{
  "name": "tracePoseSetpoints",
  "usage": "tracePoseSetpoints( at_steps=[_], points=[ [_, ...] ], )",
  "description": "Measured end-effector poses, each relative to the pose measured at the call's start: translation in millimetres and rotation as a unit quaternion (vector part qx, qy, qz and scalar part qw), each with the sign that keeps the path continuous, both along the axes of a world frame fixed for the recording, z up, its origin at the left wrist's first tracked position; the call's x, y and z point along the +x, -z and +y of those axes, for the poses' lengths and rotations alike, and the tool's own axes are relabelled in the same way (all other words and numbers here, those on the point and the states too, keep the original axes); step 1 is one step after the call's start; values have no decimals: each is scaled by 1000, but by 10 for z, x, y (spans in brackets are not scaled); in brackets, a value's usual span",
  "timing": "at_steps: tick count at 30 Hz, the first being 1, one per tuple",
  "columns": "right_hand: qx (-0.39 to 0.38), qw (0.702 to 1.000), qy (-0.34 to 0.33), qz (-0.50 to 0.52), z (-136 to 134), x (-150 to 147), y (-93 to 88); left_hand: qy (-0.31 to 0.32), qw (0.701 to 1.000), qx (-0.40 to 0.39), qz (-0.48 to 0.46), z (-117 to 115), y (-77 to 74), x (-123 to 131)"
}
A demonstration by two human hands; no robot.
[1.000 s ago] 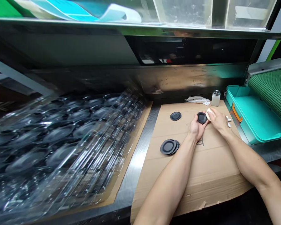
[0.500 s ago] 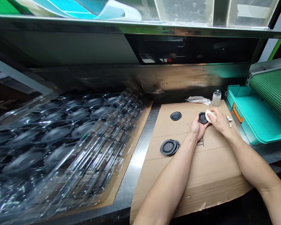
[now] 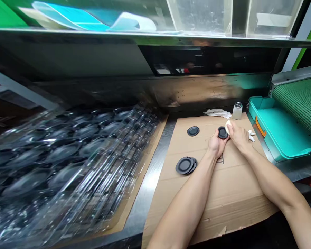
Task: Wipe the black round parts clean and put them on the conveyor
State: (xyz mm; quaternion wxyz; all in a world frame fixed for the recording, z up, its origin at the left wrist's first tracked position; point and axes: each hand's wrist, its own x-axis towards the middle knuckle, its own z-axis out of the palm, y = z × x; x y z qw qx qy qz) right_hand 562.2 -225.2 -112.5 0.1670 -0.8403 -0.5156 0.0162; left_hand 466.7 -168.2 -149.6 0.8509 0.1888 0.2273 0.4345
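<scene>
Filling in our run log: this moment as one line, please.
left hand: holding black disc | right hand: holding off-white pad at disc's edge | cardboard sheet: overlapping black discs

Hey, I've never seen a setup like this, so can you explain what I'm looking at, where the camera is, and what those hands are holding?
There's no robot here: these are a person's two bare hands. The view comes from a camera worn on that person's head, looking forward and down.

The left hand holds a round black part. The right hand holds a pale pad at that part's edge.

Beneath them lies a cardboard sheet. On it are a single black part and a small pile of similar parts. Beyond the hands stands a small jar beside some white fabric.

To the left are clear plastic trays with dark round shapes; to the right, a turquoise bin.
</scene>
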Motion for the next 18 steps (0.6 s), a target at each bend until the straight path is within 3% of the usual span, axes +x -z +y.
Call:
tracePoseSetpoints(
  at_steps=[4,9,11,14,18],
  points=[
    [-8,999,-50,-2,-31,-122,4,24,1000,17,-5,0,22,4],
    [30,999,-27,22,-46,-111,4,12,1000,25,0,-2,35,16],
    [46,998,-34,32,-32,-50,5,14,1000,25,2,-9,30,16],
    [75,996,10,48,1,116,18,11,1000,19,16,-22,9,-2],
    [158,983,41,80,-9,362,28,41,999,27,15,-16,-35,-50]
  ],
)
